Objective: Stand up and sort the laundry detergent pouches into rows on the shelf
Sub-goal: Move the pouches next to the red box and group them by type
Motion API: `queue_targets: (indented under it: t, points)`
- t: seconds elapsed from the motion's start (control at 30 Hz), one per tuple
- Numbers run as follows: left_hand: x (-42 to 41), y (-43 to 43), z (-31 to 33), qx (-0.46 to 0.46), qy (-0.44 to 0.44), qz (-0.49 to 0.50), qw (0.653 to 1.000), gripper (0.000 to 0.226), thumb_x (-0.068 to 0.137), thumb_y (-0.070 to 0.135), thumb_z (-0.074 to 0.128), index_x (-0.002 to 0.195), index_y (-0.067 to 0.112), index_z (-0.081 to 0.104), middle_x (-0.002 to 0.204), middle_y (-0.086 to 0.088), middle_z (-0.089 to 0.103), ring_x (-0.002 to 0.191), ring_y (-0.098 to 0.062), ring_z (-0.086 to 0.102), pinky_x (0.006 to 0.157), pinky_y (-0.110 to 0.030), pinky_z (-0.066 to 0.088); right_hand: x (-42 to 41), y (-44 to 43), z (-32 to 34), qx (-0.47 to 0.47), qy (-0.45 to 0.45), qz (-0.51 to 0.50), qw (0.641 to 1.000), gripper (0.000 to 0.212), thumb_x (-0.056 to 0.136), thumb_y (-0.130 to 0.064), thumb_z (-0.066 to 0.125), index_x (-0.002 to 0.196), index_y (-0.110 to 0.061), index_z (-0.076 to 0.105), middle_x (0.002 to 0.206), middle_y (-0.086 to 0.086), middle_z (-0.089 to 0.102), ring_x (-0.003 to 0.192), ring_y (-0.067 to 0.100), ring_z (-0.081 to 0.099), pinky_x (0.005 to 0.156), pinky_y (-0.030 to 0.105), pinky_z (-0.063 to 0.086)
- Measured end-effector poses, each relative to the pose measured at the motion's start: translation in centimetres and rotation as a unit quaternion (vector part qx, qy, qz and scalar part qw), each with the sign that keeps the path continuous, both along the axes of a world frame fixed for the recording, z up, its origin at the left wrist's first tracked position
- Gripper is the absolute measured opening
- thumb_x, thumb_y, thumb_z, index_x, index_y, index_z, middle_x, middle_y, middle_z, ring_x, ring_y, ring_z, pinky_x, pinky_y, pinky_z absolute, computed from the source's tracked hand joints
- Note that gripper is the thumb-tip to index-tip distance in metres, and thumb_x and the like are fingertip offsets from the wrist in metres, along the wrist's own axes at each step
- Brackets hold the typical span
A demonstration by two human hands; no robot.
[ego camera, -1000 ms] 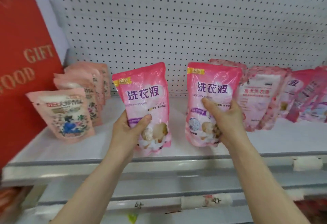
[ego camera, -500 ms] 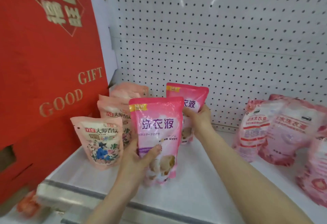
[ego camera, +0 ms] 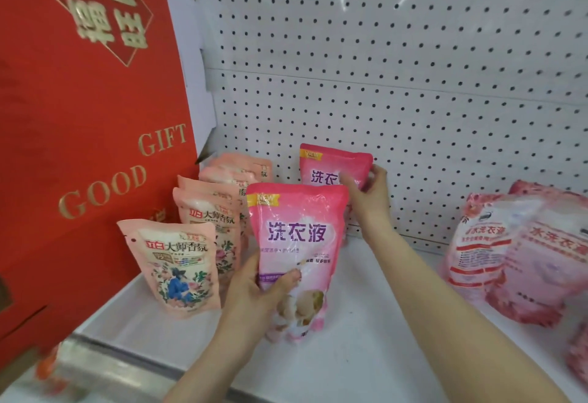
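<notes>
Right, biggest first: red gift box [ego camera: 79, 132] fills the left of the frame, white pegboard [ego camera: 413, 68] takes upper centre & right, and the shelf [ego camera: 366, 364] runs across the bottom. At far right a heap of pink-red pouches [ego camera: 509, 262] leans every which way, not sorted yet. Left of centre, the peach pouches [ego camera: 181, 265] stand in a row going front to back, just beside the box.

Centre frame: the front pink pouch [ego camera: 296, 237] is upright, long axis vertical. My left hand [ego camera: 251, 304] grips it low on its left edge, thumb across the face. Can't tell if its base touches the shelf. Directly behind it, up vs. the pegboard, stands the rear pink pouch [ego camera: 331, 167], also upright. My right hand [ego camera: 369, 192] has fingers curled round its right edge near the top.

What matters next, I reckon: front pouch sits straight ahead of the rear one, same facing, so it's a new row beside the peach one. Left hand is nearer the front spot, so it sets down there; soft pouch may slump.
</notes>
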State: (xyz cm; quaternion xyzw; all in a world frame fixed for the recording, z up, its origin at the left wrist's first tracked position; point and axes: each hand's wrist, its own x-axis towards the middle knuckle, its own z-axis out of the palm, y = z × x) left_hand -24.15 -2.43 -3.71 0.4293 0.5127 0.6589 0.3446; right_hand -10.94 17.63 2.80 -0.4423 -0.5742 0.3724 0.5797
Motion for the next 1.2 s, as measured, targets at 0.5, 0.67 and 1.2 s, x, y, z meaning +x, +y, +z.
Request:
queue_targets:
  t: [0.5,0.67,1.2]
  points:
    - [1.2,5.7,1.3,-0.018,0.124,0.005,0.992,0.065,0.075,0.017,0.081,0.125,0.032,0.042,0.114,0.013,0.064,0.097,0.004,0.061,0.071,-0.009,0.049,2.3,-6.2,7.0,0.163,-0.349,0.072,0.92,0.014,0.09,-0.028,0.068,0.096,-0.021,0.079,0.074,-0.002,0.072,0.062,0.012,0.056,0.069,0.033,0.05]
    - [0.7,7.3,1.1,-0.039,0.232,-0.003,0.972,0.075,0.081,0.023,0.076,0.144,0.023,0.035,0.135,0.004,0.052,0.121,-0.013,0.052,0.097,-0.034,0.048,0.6,-3.1,6.6,0.201,-0.37,0.03,0.906,0.017,0.09,-0.033,0.067,0.101,-0.026,0.078,0.071,-0.007,0.07,0.061,0.012,0.052,0.069,0.033,0.05]
    - [-0.4,7.3,0.1,-0.07,0.331,-0.029,0.941,0.063,0.072,0.059,0.06,0.128,0.055,0.031,0.119,0.024,0.05,0.104,0.002,0.052,0.084,-0.023,0.043,2.9,-4.9,5.9,0.226,-0.443,-0.027,0.867,0.034,0.095,-0.03,0.059,0.129,-0.022,0.061,0.118,0.002,0.068,0.105,0.024,0.063,0.09,0.04,0.05]
